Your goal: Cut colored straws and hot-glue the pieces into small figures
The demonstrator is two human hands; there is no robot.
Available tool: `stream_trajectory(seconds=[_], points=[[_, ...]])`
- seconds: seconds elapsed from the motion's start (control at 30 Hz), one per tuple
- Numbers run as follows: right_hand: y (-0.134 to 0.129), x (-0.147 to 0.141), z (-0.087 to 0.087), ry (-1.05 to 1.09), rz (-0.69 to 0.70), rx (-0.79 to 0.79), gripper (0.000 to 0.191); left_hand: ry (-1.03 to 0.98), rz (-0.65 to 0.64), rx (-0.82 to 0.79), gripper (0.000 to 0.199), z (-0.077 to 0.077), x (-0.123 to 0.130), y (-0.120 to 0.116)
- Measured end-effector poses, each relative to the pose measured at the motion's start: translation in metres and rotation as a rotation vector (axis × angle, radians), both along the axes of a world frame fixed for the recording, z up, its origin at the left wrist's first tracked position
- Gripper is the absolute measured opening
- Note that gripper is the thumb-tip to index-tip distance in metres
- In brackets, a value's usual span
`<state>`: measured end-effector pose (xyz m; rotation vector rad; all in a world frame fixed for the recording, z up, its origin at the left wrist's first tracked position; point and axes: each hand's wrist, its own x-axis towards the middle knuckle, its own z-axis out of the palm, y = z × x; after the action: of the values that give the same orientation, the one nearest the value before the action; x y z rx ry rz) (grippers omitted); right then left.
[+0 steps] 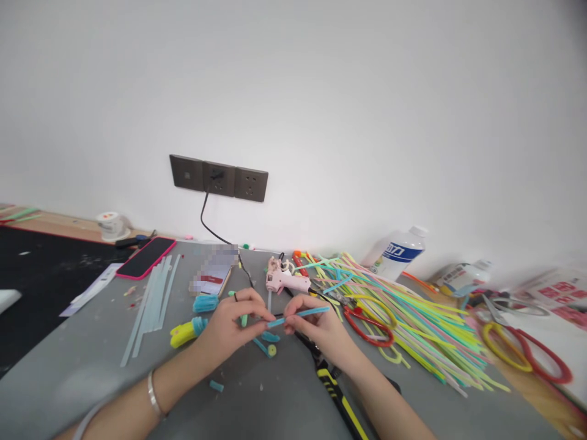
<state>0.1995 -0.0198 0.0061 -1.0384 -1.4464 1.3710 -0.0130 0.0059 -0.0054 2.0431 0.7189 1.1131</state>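
Between my two hands is a short blue pipe cleaner (314, 311), slanting up to the right. My left hand (238, 321) pinches its left end with thumb and forefinger. My right hand (316, 327) grips it near the middle, and the free end sticks out past the fingers. Just behind the hands lies a pink hot glue gun (287, 280) with a glue stick below it. Left of my left hand are a bundle of blue pieces (205, 303) and a yellow fuzzy piece with a blue end (188, 332). Yellow-and-black pliers (337, 397) lie under my right wrist.
A pile of coloured pipe cleaners (413, 318) spreads at right, with red-and-yellow scissors (371, 324) on it. More scissors (527, 348) lie farther right. A white bottle (398, 252) stands behind. Glue sticks (153, 296) and a pink-cased phone (147, 256) are at left. A black cord (208, 220) hangs from the wall socket.
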Motion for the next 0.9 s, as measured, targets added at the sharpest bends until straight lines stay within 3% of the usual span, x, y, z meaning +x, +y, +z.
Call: stream_trajectory(seconds=[0.27, 0.47, 0.63, 0.9], points=[[-0.004, 0.013, -0.015, -0.388, -0.021, 0.197, 0.009, 0.374, 0.109, 0.213, 0.021, -0.01, 0.001, 0.004], [-0.004, 0.009, -0.032, -0.512, -0.094, 0.306, 0.01, 0.417, 0.144, 0.096, 0.021, -0.008, 0.001, 0.007], [-0.003, 0.006, -0.032, -0.597, -0.075, 0.398, 0.013, 0.441, 0.163, 0.056, 0.02, -0.006, 0.001, 0.007], [-0.003, 0.006, -0.032, -0.649, -0.084, 0.419, 0.013, 0.434, 0.152, 0.039, 0.02, -0.007, 0.001, 0.006]])
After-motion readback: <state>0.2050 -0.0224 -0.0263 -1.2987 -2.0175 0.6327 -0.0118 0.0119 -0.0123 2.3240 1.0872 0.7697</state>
